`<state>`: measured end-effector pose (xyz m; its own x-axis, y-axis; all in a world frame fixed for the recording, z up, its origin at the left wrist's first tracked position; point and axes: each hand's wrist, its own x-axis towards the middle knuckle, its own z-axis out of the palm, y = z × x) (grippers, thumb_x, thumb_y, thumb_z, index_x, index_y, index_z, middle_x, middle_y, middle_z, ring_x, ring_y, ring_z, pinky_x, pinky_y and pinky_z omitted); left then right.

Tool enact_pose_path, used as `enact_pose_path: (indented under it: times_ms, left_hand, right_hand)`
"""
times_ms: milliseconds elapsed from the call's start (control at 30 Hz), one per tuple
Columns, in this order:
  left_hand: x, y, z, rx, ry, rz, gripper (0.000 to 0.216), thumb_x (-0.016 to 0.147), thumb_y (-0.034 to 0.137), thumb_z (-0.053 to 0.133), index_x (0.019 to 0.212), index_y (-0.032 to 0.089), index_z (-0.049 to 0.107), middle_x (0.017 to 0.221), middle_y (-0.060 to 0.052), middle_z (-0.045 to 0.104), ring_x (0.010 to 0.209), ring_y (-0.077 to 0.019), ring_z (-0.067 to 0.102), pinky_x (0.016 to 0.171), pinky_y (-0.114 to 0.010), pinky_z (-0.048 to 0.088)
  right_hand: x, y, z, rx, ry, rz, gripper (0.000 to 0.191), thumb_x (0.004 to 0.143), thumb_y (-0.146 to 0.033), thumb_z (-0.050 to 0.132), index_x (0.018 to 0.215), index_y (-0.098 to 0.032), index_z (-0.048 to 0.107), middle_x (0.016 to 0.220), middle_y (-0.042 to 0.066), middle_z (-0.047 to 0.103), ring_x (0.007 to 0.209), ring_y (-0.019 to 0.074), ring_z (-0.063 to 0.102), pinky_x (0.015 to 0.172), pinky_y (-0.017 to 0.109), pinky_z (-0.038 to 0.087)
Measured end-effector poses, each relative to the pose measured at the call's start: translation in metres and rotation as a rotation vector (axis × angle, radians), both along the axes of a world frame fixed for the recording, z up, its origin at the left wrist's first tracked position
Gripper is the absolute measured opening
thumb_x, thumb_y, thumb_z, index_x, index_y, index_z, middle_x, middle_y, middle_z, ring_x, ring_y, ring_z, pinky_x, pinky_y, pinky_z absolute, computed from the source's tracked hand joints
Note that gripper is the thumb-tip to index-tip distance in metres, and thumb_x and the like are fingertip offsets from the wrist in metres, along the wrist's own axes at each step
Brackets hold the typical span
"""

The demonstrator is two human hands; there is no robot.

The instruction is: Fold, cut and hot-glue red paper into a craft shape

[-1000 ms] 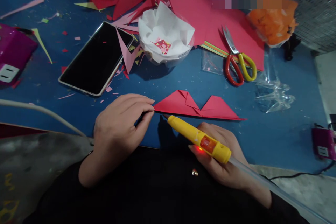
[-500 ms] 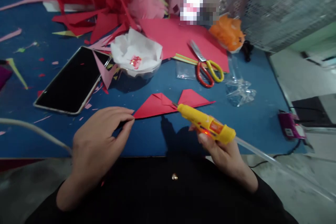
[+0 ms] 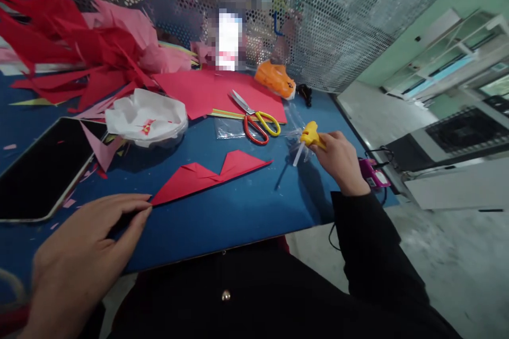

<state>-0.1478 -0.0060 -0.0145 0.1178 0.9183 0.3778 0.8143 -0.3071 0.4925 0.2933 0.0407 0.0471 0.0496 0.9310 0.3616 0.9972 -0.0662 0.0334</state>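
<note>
Red folded paper (image 3: 178, 182) pinched at one corner, glue gun (image 3: 310, 131) at far right of it

From my distant seat, I see the paper lying on the near part of the blue table (image 3: 238, 220), between the two hands. The left hand (image 3: 85, 251) pinches its left tip between thumb and forefinger. The right hand (image 3: 341, 163) is wrapped around the glue gun, well apart from the paper.

My first worry is the nozzle: it does not show, so I cannot check it for a drip. If it is hot, it could melt the clear plastic (image 3: 292, 144) close by. Because the paper is held only at one tip, a small pull could turn all of it, and a hard squeeze could crease it.

The paper looks matt and rather stiff, with two peaks, a notch between them and a thin right point. Farther off, scissors (image 3: 256, 122) with smooth red and yellow handles have their blades over flat red sheets (image 3: 186, 92). The translucent glue stick (image 3: 299, 154) is straight. At left, crumpled white lining (image 3: 137, 108) fills a bowl, near a glossy dark phone (image 3: 43, 169).
</note>
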Motion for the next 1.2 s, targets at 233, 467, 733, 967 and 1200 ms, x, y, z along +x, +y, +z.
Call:
enact_pose_path:
  times_ms: [233, 467, 733, 967, 1200]
  left_hand:
    - [0.008, -0.001, 0.012, 0.089, 0.092, -0.016, 0.014, 0.091, 0.033, 0.057, 0.090, 0.025, 0.068, 0.096, -0.004, 0.076, 0.093, -0.0269, 0.070, 0.084, -0.042, 0.053]
    - [0.016, -0.010, 0.018, 0.218, 0.146, -0.011, 0.018, 0.087, 0.023, 0.068, 0.105, 0.023, 0.066, 0.110, -0.007, 0.074, 0.103, -0.0283, 0.069, 0.091, -0.044, 0.054]
    - [0.075, 0.001, 0.035, 0.231, 0.216, -0.199, 0.012, 0.092, 0.021, 0.059, 0.099, 0.022, 0.069, 0.107, -0.007, 0.075, 0.106, -0.0286, 0.067, 0.090, -0.045, 0.049]
    - [0.090, 0.018, 0.026, 0.165, 0.290, -0.226, 0.016, 0.093, 0.018, 0.055, 0.087, 0.021, 0.069, 0.093, -0.007, 0.075, 0.095, -0.0282, 0.067, 0.085, -0.047, 0.048]
    - [0.085, 0.006, 0.026, 0.116, 0.255, -0.279, 0.012, 0.093, 0.020, 0.058, 0.085, 0.021, 0.067, 0.092, -0.004, 0.075, 0.096, -0.0254, 0.068, 0.089, -0.045, 0.045]
  right_hand:
    - [0.018, 0.002, -0.014, 0.002, 0.008, 0.053, 0.020, 0.093, -0.031, 0.052, 0.101, -0.020, 0.067, 0.097, 0.014, 0.064, 0.081, 0.0279, 0.057, 0.068, 0.040, 0.043]
    - [-0.035, -0.044, 0.001, 0.297, 0.116, 0.162, 0.026, 0.097, -0.031, 0.053, 0.115, -0.019, 0.068, 0.109, 0.018, 0.067, 0.098, 0.0334, 0.061, 0.080, 0.048, 0.045]
    - [-0.140, -0.029, -0.030, -0.059, 0.260, 0.597, 0.015, 0.093, -0.016, 0.059, 0.103, -0.020, 0.070, 0.105, 0.010, 0.071, 0.097, 0.0263, 0.062, 0.084, 0.041, 0.041]
    - [-0.151, -0.015, -0.041, -0.149, 0.291, 0.584, 0.018, 0.095, -0.015, 0.054, 0.091, -0.020, 0.070, 0.096, 0.008, 0.071, 0.089, 0.0235, 0.060, 0.079, 0.036, 0.036]
    - [-0.153, -0.037, -0.037, -0.177, 0.277, 0.583, 0.021, 0.098, -0.015, 0.050, 0.089, -0.018, 0.069, 0.092, 0.007, 0.070, 0.087, 0.0219, 0.060, 0.083, 0.037, 0.036]
